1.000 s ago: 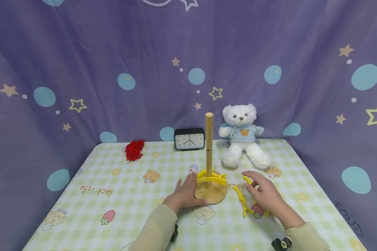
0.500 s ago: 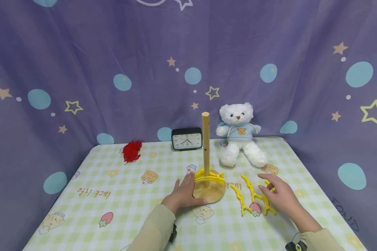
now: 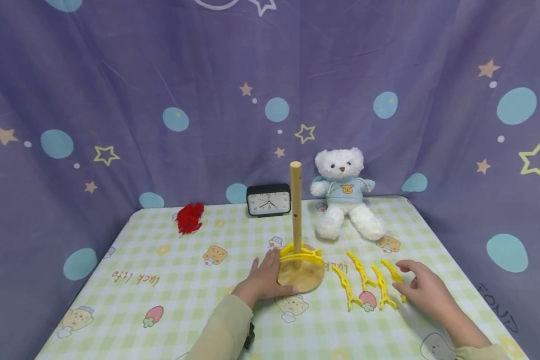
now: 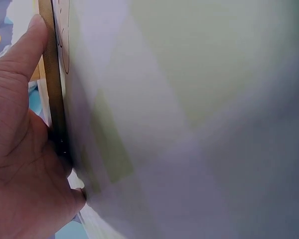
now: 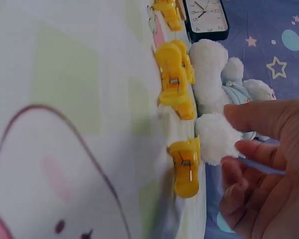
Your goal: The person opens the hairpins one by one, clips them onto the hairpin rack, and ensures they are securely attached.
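Note:
My left hand [image 3: 262, 282] holds the edge of the round wooden base [image 3: 305, 281], thumb along the front rim and fingers at the left side. From that base rises an upright wooden pole [image 3: 296, 212]. Yellow clips [image 3: 312, 259] lie across the base around the pole's foot. Right of the stand, several more yellow clips [image 3: 382, 287] lie roughly side by side on the cloth. My right hand [image 3: 427, 290] is beside the rightmost clip [image 3: 392, 272], thumb and forefinger apart. In the right wrist view, a spring shows in the nearest yellow clip [image 5: 186, 167], with the fingers apart from it.
At the back stand a black alarm clock [image 3: 268, 200] and a seated white teddy bear [image 3: 346, 200] in a blue top. A red tangled bundle [image 3: 190, 218] lies at the back left. The checked tablecloth [image 3: 180, 295] covers the table, and a purple curtain [image 3: 207, 75] hangs behind.
My right hand has moved right, from over the middle clips to beside the rightmost one, uncovering the others. The left hand stays at the wooden base. The head view has shifted slightly.

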Tool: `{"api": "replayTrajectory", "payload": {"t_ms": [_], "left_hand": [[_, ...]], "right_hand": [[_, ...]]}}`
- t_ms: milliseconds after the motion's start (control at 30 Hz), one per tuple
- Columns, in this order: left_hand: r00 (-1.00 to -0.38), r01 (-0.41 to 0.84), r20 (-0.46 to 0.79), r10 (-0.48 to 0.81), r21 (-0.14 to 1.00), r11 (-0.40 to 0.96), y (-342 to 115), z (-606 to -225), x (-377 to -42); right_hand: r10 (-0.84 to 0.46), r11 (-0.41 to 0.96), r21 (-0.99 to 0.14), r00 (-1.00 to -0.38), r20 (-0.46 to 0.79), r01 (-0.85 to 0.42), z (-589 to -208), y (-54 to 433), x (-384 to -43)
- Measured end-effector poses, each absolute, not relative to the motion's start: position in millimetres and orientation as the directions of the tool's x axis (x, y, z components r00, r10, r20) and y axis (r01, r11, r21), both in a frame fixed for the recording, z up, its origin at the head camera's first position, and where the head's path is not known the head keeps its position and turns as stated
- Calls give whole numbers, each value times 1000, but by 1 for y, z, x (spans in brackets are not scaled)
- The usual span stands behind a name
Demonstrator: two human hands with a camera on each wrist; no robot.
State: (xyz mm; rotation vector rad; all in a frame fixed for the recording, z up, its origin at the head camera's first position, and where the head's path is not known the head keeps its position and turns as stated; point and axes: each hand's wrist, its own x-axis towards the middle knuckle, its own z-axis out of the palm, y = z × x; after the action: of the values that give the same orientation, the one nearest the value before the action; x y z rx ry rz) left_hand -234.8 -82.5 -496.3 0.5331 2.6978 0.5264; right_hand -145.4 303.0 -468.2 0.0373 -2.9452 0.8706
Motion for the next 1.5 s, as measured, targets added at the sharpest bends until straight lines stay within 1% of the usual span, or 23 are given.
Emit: {"api": "replayTrajectory", "payload": {"t_ms": [267,367,467,733,867,1100,1367,1500], "left_hand": [[-873,288,-255,417,421,860,-84,-496,-233],[-873,289,-259,413,408,866,-84,-498,-234],[-875,291,-243,419,428,856,-83,-494,-233],[-867,294,-274,416,394,871,-81,-485,-231],[-871,295,-249,424,426,855,-82,-482,-229],[-870,297,-246,427,430,852,-82,-485,-228],[-874,288,-250,417,426,858,-81,-485,-227],[-874,288,-250,416,423,859,-81,-483,-226]], "right_hand": [[31,877,-473,-993,-114,82,-476,314,-150],[48,879,-462,-986,-160,118,-479,316,-150],[57,874,-467,-982,-182,137,-482,317,-150],[64,870,-468,-977,-203,154,-484,319,-151],[49,880,-454,-978,-203,138,-486,318,-150],[46,888,-442,-979,-197,130,-487,318,-150],[64,874,-459,-974,-215,159,-488,321,-152],[61,867,-476,-979,-193,148,-488,322,-151]]}}
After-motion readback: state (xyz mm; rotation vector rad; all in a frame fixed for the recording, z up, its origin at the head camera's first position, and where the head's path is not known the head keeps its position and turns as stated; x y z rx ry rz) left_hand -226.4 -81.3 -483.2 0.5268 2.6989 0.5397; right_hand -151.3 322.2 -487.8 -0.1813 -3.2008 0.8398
